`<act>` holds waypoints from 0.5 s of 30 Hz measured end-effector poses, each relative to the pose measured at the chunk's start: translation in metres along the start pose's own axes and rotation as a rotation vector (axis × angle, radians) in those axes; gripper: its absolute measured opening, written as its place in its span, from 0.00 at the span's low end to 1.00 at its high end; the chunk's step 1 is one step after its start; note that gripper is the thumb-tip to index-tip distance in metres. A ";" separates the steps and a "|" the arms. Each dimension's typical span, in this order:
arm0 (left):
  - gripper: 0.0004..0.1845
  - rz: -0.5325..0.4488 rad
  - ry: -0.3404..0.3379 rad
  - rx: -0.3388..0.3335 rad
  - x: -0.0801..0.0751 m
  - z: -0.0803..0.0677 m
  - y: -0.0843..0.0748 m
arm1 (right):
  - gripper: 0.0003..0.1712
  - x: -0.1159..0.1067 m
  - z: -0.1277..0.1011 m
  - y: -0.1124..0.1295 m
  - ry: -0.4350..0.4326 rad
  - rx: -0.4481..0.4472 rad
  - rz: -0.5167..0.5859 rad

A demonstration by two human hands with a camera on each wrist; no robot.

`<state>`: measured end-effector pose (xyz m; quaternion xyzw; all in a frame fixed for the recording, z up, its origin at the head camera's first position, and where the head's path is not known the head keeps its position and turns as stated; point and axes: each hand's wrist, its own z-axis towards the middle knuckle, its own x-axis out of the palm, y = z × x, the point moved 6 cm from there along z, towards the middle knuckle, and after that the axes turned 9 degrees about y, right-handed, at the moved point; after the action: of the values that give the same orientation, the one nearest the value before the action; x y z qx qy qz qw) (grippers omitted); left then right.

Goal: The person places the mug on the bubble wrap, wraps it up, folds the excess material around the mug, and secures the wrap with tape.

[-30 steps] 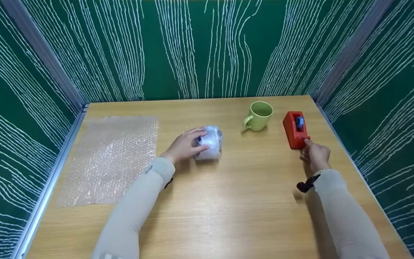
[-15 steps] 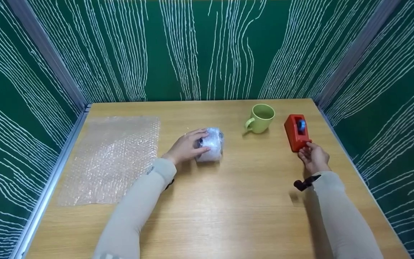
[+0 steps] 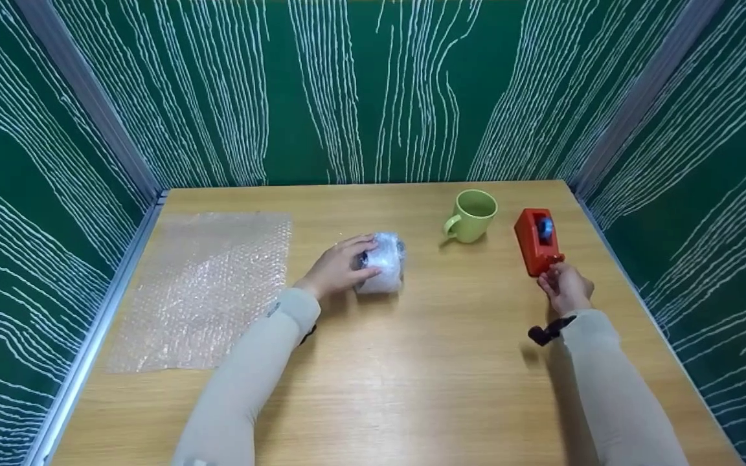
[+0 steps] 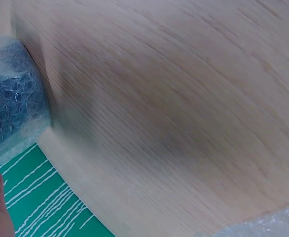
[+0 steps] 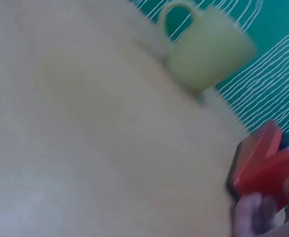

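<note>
Gripping the wrapped bundle (image 3: 383, 262), the left hand (image 3: 336, 265) shows fully only overhead; right hand (image 3: 564, 285) pinches the tape dispenser (image 3: 537, 241).

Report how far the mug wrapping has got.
Done: one bundle is rolled in bubble wrap, held on the table by the left hand. In hand: the right hand pinches at the front of the red tape dispenser; no tape is visible on the bundle. Left: the green mug stands bare, a spare sheet lies flat.

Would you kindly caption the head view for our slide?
Left hand holds a bubble-wrapped bundle; right hand touches the red tape dispenser.
</note>
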<state>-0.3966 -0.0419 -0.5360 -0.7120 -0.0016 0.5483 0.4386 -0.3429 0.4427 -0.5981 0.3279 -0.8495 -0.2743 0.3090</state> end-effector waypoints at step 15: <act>0.37 0.011 -0.005 -0.014 -0.002 0.001 0.002 | 0.14 0.068 -0.031 -0.009 0.398 -0.020 -0.587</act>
<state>-0.3987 -0.0437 -0.5362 -0.7138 -0.0024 0.5525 0.4304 -0.3577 0.3789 -0.5602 0.6020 -0.6395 -0.2908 0.3796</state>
